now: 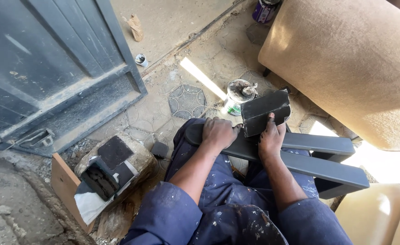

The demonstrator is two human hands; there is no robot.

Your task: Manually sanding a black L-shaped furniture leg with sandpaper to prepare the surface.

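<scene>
At the far left a grey metal door (50,63) leans over the patterned tile floor (186,102), with a latch near its lower edge. Below it a stone block (136,159) sits beside a wooden board (64,183), and a dark, worn tool (102,179) lies across the block with a small black pad (159,149) just beside it on the floor.

Your left hand (218,133) lies palm down on the rounded end of a long dark grey padded armrest (318,156) that rests across your lap, fingers curled over its near edge and pressing it down. Your right hand (271,138) is just beside it, fingers pressed together and pointing up, thumb side against a smaller black block-shaped piece (265,111) that stands tilted on the armrest; the fingers press flat on its face rather than wrap it.

Beyond your hands an open tin of glue (238,95) with a smeared rim stands on the floor, near the block-shaped piece. A second dark bar (320,144) lies behind the armrest, running rightward. At the right a tan upholstered chair back (349,63) fills the upper corner, and a purple can (264,11) stands at the top edge.
</scene>
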